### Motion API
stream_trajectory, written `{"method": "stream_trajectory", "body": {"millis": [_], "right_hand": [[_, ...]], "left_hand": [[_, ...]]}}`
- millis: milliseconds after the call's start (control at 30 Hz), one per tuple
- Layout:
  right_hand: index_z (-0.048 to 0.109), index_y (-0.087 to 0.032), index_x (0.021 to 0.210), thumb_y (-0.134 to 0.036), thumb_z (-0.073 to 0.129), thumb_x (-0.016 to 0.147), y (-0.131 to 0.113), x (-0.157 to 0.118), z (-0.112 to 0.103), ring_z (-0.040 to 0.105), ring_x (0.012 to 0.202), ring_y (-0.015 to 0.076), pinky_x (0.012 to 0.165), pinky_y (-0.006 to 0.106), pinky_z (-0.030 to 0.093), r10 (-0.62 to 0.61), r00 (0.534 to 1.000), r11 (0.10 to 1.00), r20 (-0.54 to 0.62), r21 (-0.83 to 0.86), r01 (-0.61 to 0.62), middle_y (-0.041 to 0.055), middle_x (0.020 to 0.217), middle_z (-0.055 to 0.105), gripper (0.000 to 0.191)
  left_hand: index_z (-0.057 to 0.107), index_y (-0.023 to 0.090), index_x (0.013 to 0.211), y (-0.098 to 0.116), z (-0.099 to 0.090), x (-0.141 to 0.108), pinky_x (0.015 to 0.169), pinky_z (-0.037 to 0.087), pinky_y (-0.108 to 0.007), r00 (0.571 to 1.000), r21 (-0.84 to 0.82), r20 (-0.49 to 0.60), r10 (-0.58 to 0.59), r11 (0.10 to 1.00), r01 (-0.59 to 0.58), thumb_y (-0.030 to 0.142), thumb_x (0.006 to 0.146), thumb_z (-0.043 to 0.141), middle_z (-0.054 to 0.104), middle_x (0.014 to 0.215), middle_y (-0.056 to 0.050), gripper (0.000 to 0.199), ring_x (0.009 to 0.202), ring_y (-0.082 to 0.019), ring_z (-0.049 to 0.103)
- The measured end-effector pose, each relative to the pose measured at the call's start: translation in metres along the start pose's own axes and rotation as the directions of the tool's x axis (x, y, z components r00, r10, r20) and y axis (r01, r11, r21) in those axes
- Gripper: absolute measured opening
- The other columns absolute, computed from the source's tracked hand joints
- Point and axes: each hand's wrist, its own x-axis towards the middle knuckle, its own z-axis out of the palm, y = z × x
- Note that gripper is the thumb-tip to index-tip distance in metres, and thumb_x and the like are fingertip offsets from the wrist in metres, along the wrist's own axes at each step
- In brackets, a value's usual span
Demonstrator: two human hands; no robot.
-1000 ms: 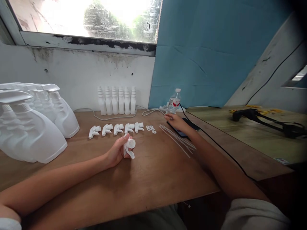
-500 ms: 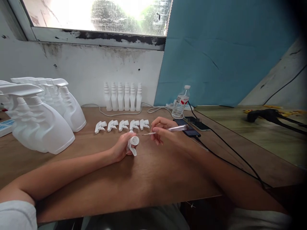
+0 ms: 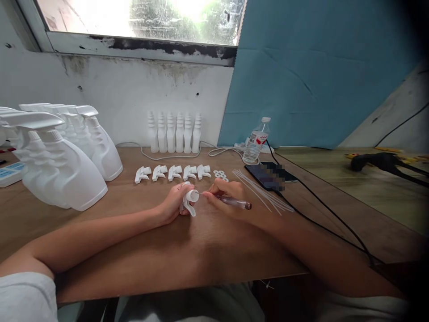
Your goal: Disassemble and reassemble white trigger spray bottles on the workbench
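My left hand (image 3: 176, 200) is closed around a white trigger spray head (image 3: 192, 196), its round collar turned to the right and its trigger pointing down. Between the closed fingers of my right hand (image 3: 228, 192) is a screwdriver (image 3: 236, 202) with a see-through handle and a thin shaft. The shaft's tip reaches the collar's opening; how far in it goes I cannot tell. Behind my left hand, several more spray heads (image 3: 174, 172) lie in a row. Small white rings (image 3: 220, 173) lie just beyond my right hand, with thin white tubes (image 3: 264, 192) to its right.
Large white spray bottles (image 3: 83, 183) stand at the left, and slim white bottles (image 3: 170, 134) line the wall. A clear water bottle (image 3: 256, 141) stands at the back right. Near it are two phones (image 3: 264, 176) and a black cable (image 3: 331, 223) running toward the front right.
My right hand has turned and moved down, bringing the screwdriver's tip to the spray head's collar. The rings and tubes it covered now show. The left hand keeps its hold.
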Motion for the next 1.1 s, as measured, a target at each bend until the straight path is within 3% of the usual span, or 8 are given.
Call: {"method": "stream_trajectory", "body": {"millis": [100,267,367,533,667,900,1033,1100], "right_hand": [[0.047,-0.020,0.064,-0.037,0.053,0.092,0.005,-0.001,0.007,0.044,0.045,0.0079,0.046,0.022,0.035,-0.008,1.000,1.000,-0.022,0.000,0.008,-0.0029,0.051,0.052,0.034],[0.036,-0.020,0.060,-0.032,0.046,0.094,0.010,0.002,0.013,0.031,0.042,0.0064,0.045,0.022,0.028,-0.220,0.976,0.967,-0.002,-0.136,0.217,-0.0055,0.049,0.040,0.037],[0.029,-0.021,0.058,-0.029,0.043,0.093,0.008,0.002,0.015,0.026,0.041,0.0071,0.044,0.024,0.024,-0.229,0.973,0.959,0.039,-0.161,0.232,-0.0054,0.046,0.034,0.039],[0.031,-0.021,0.058,-0.039,0.044,0.094,0.007,-0.001,0.018,0.039,0.041,0.0073,0.044,0.023,0.034,0.032,0.999,0.997,0.006,0.063,-0.032,-0.0037,0.048,0.044,0.042],[0.036,-0.022,0.062,-0.046,0.050,0.091,0.009,0.001,0.017,0.050,0.038,0.0090,0.037,0.022,0.038,0.266,0.960,0.876,0.086,0.394,-0.278,-0.0024,0.052,0.057,0.041],[0.034,-0.023,0.064,-0.048,0.057,0.086,0.009,0.009,0.015,0.054,0.035,0.0113,0.032,0.022,0.038,0.282,0.945,0.687,0.167,0.652,-0.320,-0.0033,0.053,0.061,0.040],[0.033,-0.023,0.065,-0.050,0.057,0.085,0.010,0.009,0.016,0.053,0.036,0.0110,0.034,0.023,0.039,0.276,0.945,0.700,0.174,0.637,-0.321,-0.0032,0.054,0.061,0.042],[0.035,-0.023,0.064,-0.049,0.054,0.088,0.009,0.007,0.016,0.052,0.038,0.0104,0.035,0.023,0.039,0.270,0.950,0.773,0.154,0.553,-0.309,-0.0027,0.055,0.060,0.040]], "left_hand": [[0.045,0.017,0.069,-0.001,0.000,0.000,0.030,0.026,-0.017,1.000,0.005,-0.013,-0.001,1.000,0.001,0.035,0.082,0.055,0.050,0.051,0.003,0.025,0.033,-0.007,0.037],[0.046,0.017,0.073,-0.003,0.000,0.001,0.031,0.029,-0.017,1.000,0.009,-0.015,-0.004,1.000,0.004,0.036,0.081,0.057,0.052,0.053,0.002,0.024,0.036,-0.008,0.039],[0.047,0.017,0.075,-0.004,0.000,0.001,0.031,0.029,-0.018,1.000,0.032,-0.005,0.011,0.999,-0.011,0.036,0.080,0.058,0.053,0.054,0.002,0.022,0.035,-0.008,0.039],[0.047,0.017,0.075,-0.001,0.001,0.001,0.030,0.027,-0.017,1.000,0.042,-0.013,-0.014,0.999,0.015,0.036,0.078,0.058,0.051,0.053,0.002,0.022,0.035,-0.007,0.037],[0.046,0.018,0.072,0.002,0.001,0.000,0.028,0.020,-0.015,0.997,0.053,-0.002,-0.072,0.996,0.072,0.035,0.078,0.056,0.048,0.048,0.003,0.020,0.033,-0.006,0.031],[0.045,0.019,0.071,0.005,-0.002,0.000,0.027,0.014,-0.015,0.992,0.026,0.010,-0.127,0.992,0.127,0.033,0.075,0.054,0.046,0.045,0.003,0.017,0.032,-0.007,0.030],[0.046,0.018,0.072,0.007,-0.001,-0.001,0.028,0.015,-0.014,0.992,0.017,-0.005,-0.126,0.992,0.126,0.032,0.074,0.055,0.045,0.045,0.003,0.017,0.032,-0.007,0.030],[0.046,0.018,0.072,0.006,-0.001,-0.001,0.028,0.016,-0.014,0.993,0.024,-0.007,-0.117,0.993,0.117,0.032,0.075,0.056,0.046,0.046,0.003,0.018,0.033,-0.006,0.030]]}}
